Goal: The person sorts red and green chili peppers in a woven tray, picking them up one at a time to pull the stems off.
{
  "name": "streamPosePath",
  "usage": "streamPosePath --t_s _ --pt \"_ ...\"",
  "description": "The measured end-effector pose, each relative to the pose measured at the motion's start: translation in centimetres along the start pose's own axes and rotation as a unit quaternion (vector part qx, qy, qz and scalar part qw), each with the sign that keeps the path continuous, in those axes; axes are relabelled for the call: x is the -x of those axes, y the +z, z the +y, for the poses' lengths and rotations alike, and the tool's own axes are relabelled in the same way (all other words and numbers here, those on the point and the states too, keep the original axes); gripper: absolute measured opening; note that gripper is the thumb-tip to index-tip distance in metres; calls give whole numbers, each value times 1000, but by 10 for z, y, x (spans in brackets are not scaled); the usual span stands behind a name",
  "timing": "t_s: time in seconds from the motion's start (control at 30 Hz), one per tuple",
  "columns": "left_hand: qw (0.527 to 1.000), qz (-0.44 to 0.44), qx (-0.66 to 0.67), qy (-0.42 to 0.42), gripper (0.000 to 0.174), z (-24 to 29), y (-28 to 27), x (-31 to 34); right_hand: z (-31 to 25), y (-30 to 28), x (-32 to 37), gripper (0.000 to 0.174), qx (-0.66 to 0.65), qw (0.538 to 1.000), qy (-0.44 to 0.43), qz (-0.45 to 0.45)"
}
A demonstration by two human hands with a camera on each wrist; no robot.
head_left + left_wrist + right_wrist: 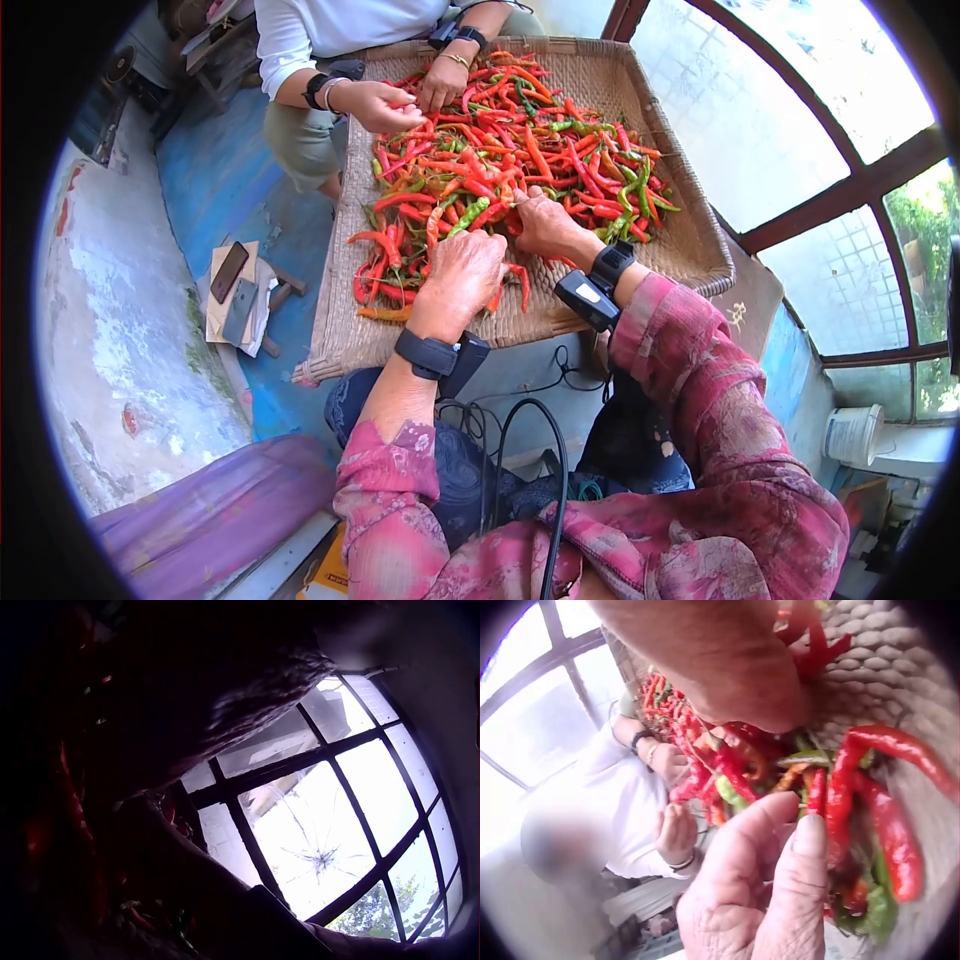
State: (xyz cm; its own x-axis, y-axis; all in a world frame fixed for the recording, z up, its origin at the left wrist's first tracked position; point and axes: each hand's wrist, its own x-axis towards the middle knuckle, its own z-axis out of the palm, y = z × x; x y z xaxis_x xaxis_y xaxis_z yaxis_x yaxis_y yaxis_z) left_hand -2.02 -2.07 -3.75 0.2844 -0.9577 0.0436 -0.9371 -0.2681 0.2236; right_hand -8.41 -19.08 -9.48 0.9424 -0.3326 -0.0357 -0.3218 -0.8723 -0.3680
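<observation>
Red, orange and green chili peppers lie heaped in a shallow woven tray. My left hand is at the heap's near side; in the right wrist view its thumb and index finger pinch a small red chili pepper. Farther forward and to the right, my right hand reaches down into the peppers. Its fingertips are hidden among them, and I cannot tell whether it grips one. A long bent red pepper lies just beyond my left thumb. The left wrist view is mostly dark.
Across the tray, another person's hands work over the far side of the heap. Two phones lie on a small stool at the left. Framed windows run along the right, with a white bucket below.
</observation>
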Motion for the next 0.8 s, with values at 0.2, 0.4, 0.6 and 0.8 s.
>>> streamPosePath --t_s 0.2,0.4,0.6,0.8 --pt "977 148 54 -145 18 -10 -30 -5 -28 -23 6 30 -198 975 -82 50" --pt "963 200 66 -168 22 -19 -37 -1 -68 -25 50 24 -138 965 -216 48" --pt "970 188 97 -121 19 -16 -31 5 -69 -47 73 29 -27 959 -279 -48" --pt "990 29 97 -95 13 -20 -32 10 -51 -80 67 49 -271 915 -244 -172"
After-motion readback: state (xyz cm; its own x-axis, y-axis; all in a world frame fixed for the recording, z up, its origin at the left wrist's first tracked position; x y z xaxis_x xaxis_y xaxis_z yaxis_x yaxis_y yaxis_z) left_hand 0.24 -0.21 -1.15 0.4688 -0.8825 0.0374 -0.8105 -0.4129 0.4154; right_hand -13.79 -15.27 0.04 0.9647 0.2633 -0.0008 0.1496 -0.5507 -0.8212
